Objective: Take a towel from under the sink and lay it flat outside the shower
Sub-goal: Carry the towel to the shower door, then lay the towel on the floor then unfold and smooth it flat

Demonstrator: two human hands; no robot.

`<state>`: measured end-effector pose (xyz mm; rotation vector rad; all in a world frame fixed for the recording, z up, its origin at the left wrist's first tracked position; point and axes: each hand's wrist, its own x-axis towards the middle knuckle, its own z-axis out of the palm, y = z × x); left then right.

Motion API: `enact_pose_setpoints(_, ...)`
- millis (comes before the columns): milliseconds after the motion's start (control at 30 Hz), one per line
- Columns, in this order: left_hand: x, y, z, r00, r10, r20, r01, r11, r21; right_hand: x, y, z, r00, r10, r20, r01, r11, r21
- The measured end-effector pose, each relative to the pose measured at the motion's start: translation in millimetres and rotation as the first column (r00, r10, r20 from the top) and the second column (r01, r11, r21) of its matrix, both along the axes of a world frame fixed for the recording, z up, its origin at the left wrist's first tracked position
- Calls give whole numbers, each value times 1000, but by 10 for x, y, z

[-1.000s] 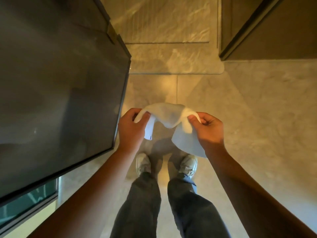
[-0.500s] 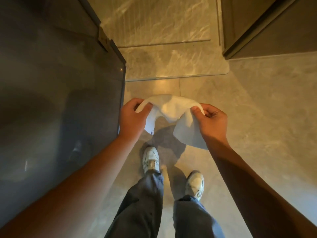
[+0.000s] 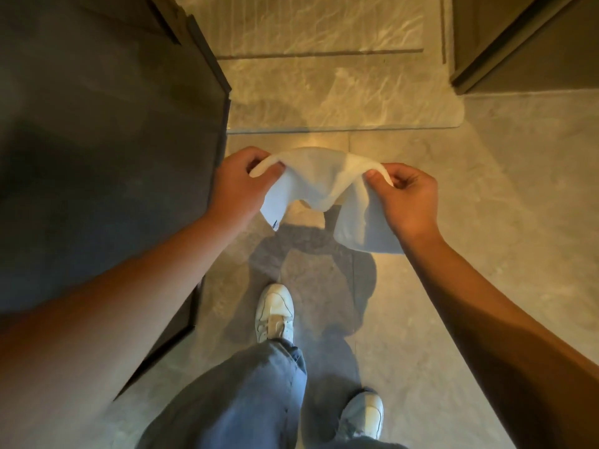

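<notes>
Head view is showing the left hand (image 3: 241,186) and right hand (image 3: 405,197) each pinching a top corner of the towel (image 3: 319,183), hanging slack above the floor (image 3: 486,222) near the shower sill (image 3: 340,130); a sagging middle is risking a bunched, crooked lay.

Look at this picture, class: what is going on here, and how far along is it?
A person stands on a tiled bathroom floor, holding a white towel up by its top edge. The left hand pinches one corner and the right hand the other, so the cloth sags between them above the floor. A dark glass panel is on the left. The towel is not yet laid flat.
</notes>
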<state>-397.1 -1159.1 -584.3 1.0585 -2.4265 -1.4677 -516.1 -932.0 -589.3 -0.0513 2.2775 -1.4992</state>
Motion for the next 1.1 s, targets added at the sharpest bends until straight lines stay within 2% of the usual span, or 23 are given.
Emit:
enact_pose_setpoints(167, 15, 58, -730, 996, -85, -27, 83, 995, -47, -86, 181, -778, 995, 86, -58, -87, 996, -6)
enact_pose_setpoints(400, -153, 94, -1493, 986, -133, -101, 116, 980, -160, -327, 392, -1701, 973, 179, -147, -184, 983, -23)
enact_pose_setpoints(600, -99, 157, -2025, 978, -205, -48, 188, 954, -233, -469, 528, -2381, 954, 225, -199, -221, 974, 44)
enact_pose_setpoints(867, 81, 138, -2018, 978, -198, -62, 184, 966, -181, -230, 512, -2360, 954, 180, -238, -196, 979, -46)
enact_pose_setpoints(933, 74, 103, -1973, 956, -292, 12, 285, 923, -259, -204, 484, -2276, 946, 196, -259, -215, 976, -45)
enact_pose_setpoints(1033, -28, 154, -1846, 874, -448, 190, 482, 747, -458, -139, 377, -2119, 910, 263, -321, -287, 958, -29)
enact_pose_setpoints(1100, -137, 273, -1773, 828, -517, 218, 555, 695, -458, -92, 309, -2023, 881, 327, -341, -353, 935, -16)
